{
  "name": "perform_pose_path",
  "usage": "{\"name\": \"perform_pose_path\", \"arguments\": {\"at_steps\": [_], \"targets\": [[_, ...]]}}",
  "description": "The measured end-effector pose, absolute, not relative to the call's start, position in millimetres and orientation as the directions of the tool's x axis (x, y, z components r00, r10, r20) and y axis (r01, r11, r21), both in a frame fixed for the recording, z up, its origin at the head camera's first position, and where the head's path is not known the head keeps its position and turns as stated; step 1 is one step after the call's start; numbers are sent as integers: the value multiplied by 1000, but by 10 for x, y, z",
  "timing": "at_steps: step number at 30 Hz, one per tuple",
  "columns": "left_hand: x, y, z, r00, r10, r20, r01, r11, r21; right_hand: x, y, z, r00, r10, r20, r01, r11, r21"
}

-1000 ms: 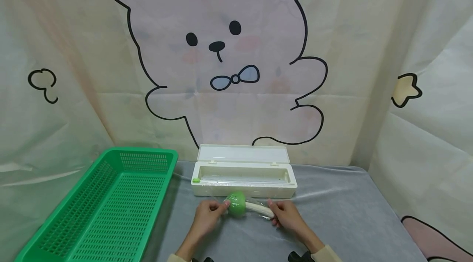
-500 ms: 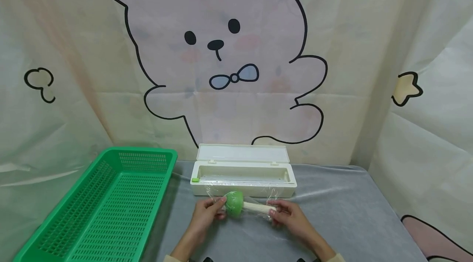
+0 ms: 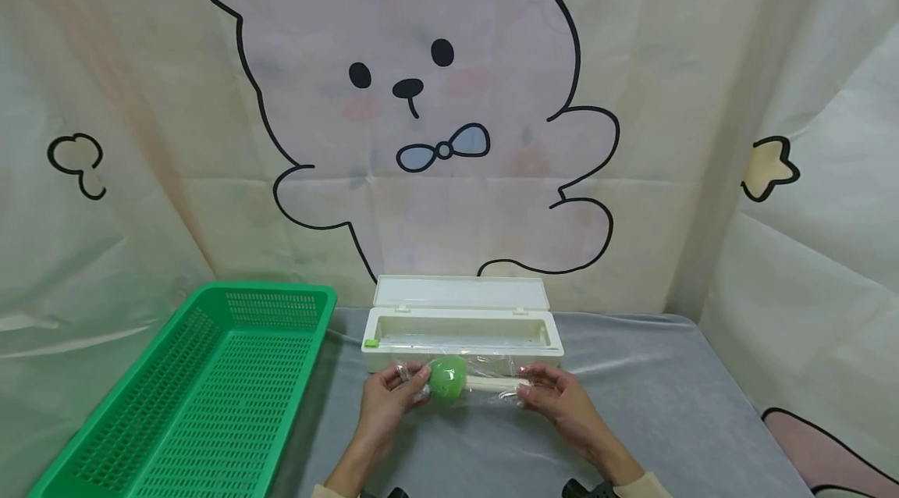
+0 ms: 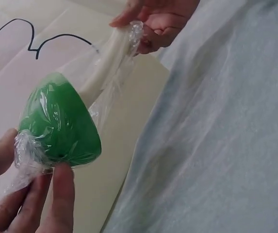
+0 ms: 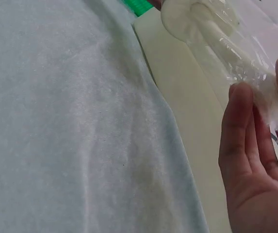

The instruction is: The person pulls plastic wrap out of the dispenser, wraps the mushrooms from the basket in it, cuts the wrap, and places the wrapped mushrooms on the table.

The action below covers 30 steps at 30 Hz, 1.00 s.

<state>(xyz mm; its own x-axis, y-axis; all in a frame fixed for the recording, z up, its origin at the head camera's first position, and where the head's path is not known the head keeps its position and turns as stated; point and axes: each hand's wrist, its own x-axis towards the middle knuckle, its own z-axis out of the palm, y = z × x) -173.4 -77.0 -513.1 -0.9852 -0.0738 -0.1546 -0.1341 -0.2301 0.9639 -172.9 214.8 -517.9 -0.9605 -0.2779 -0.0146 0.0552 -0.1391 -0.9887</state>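
Note:
A mushroom-shaped thing (image 3: 448,378), with a green domed cap and a long pale stem, lies sideways between both hands, wrapped in clear cling film. My left hand (image 3: 385,408) pinches the bunched film at the cap end. In the left wrist view its thumb and fingers sit around the gathered film (image 4: 29,155). At the other end, my right hand (image 3: 567,408) pinches the film-covered stem tip. The right wrist view has the pale stem (image 5: 221,36) running into those fingers. Just behind the hands stands a white cling film dispenser (image 3: 463,314), lid raised, green slider at its left.
On the left lies a large green perforated basket (image 3: 232,389). A grey cloth (image 3: 632,389) covers the table. Behind it hangs a curtain (image 3: 660,131) with a cartoon bear drawing.
Both hands have lifted the wrapped thing slightly toward the dispenser, and it now lies more level. The right hand has shifted a little outward. The film is gathered closer around it.

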Motion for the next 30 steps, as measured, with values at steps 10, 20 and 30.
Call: {"name": "perform_pose_path", "arguments": {"at_steps": [10,20,30], "targets": [[-1760,-777,-5190,-953,-145,-267,-217,-290,932,-1739,2169,-5200,-960,-278,-14,79,-222,-972],[-1794,-805,-5218,-955,-16,-297,-284,-252,925,-1735,2131,-5216,-974,-219,-59,101,-186,-977],[-1823,-789,-5242,-958,-39,-286,-268,-250,931,-1747,2088,-5221,-982,-146,-121,147,-183,-972]]}}
